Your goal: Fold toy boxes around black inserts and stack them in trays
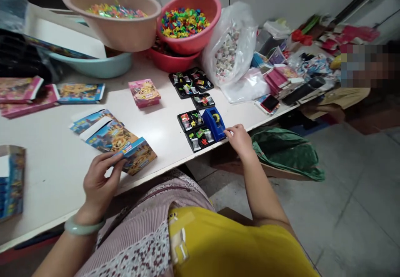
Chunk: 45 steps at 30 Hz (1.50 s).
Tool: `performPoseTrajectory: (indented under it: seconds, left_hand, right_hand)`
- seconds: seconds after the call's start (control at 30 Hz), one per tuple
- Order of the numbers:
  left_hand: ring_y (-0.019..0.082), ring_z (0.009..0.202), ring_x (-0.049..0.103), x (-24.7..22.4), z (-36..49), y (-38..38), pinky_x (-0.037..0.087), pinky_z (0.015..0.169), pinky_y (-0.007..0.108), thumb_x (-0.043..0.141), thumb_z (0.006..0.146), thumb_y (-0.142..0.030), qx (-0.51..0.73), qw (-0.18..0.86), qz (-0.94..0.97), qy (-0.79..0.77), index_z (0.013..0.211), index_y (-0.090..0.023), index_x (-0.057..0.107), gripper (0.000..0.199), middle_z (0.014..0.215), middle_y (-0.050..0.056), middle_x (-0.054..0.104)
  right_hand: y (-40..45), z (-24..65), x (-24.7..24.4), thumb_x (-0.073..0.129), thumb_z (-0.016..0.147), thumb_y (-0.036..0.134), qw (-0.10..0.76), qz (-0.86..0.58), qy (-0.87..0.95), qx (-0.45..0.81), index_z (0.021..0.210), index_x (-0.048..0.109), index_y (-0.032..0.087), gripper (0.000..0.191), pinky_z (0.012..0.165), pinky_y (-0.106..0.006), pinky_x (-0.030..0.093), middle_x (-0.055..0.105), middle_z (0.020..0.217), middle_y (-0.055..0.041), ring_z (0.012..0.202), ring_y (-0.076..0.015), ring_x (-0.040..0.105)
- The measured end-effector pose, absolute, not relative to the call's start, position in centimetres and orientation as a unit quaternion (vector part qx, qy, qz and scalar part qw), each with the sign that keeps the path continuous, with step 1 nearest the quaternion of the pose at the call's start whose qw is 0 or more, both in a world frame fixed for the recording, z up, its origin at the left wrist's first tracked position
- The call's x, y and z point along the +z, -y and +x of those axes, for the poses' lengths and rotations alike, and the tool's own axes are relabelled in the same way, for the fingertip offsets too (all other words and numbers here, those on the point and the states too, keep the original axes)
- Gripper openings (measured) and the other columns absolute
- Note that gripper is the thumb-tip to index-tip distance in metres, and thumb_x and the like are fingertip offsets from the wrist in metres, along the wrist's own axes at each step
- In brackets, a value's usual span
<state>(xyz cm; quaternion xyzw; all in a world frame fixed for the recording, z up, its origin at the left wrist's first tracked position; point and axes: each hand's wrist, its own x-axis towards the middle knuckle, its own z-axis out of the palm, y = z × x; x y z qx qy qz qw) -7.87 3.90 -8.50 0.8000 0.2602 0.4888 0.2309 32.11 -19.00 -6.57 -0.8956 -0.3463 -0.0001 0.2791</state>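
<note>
Beige basin (125, 31) of small coloured pieces rests on a pale blue basin (93, 65). Pink basin (200, 39) of bright plastic bits sits in a red one (170, 61). Clear bag (231, 47) of tiny packets just right of it. Two more black trays (191, 81) near the bag. Pink box (144, 93) mid-table; pink and blue boxes (79, 92) far left. Phone (269, 103) at table edge. Green cloth (289, 154) on the floor box.

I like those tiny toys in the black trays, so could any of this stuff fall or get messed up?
Maybe. The black tray lies right at the table edge, with the right hand at the blue tape dispenser on it; a nudge could tip it off. The blue box under the left hand also lies near the edge.
</note>
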Motion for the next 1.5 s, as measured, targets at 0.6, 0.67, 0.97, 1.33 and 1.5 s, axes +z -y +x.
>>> performPoseTrajectory:
  seconds: [0.6,0.67,0.97,1.33,1.5]
  left_hand:
    - [0.02,0.097,0.069,-8.3,-7.2,-3.4,0.061,0.081,0.038,0.07,0.08,-0.011,0.472,0.201,0.833,-0.205,0.11,-0.028,0.065,0.035,0.108,0.002,0.07]
    - [0.017,0.094,0.068,-7.8,-6.8,-2.9,0.059,0.078,0.032,0.07,0.082,-0.011,0.471,0.196,0.839,-0.19,0.106,-0.024,0.064,0.028,0.102,0.003,0.069]
    - [0.017,0.083,0.063,-5.8,-6.4,-2.5,0.052,0.067,0.026,0.051,0.094,-0.021,0.347,0.115,0.918,-0.154,0.138,-0.024,0.047,0.044,0.098,0.008,0.063]
    - [0.016,0.084,0.066,-7.4,-4.8,-4.6,0.054,0.074,0.029,0.059,0.093,-0.033,0.425,0.347,0.792,-0.27,0.101,-0.02,0.064,0.016,0.094,0.005,0.069]
    - [0.02,0.096,0.058,-8.9,-5.9,-8.4,0.05,0.085,0.035,0.072,0.081,-0.039,0.487,0.283,0.702,-0.435,0.11,-0.02,0.056,0.038,0.103,0.006,0.06]
  right_hand:
    - [19.7,27.4,-7.7,0.068,0.074,0.054,0.437,-0.836,0.309,0.124,0.063,0.066,0.022,0.034,0.071,-0.039,0.055,0.066,0.072,-0.0049,0.069,-0.0204,0.061]
    - [17.7,23.8,-6.4,0.067,0.078,0.051,0.475,-0.768,0.358,0.239,0.075,0.073,0.022,0.03,0.062,-0.034,0.055,0.07,0.071,-0.0035,0.063,-0.0184,0.063]
    - [6.0,10.7,-3.9,0.07,0.076,0.044,0.541,-0.535,0.404,0.507,0.108,0.074,0.021,0.039,0.059,-0.029,0.055,0.073,0.073,0.0006,0.053,-0.0107,0.059]
    - [3.8,13.7,-9.1,0.065,0.083,0.047,0.47,-0.648,0.561,0.209,0.13,0.057,0.025,0.053,0.076,-0.038,0.056,0.068,0.1,-0.0074,0.085,-0.0224,0.065]
    - [-0.2,18.7,-11.2,0.057,0.085,0.041,0.511,-0.665,0.485,0.249,0.129,0.054,0.022,0.048,0.073,-0.037,0.056,0.068,0.104,-0.0081,0.079,-0.0203,0.065]
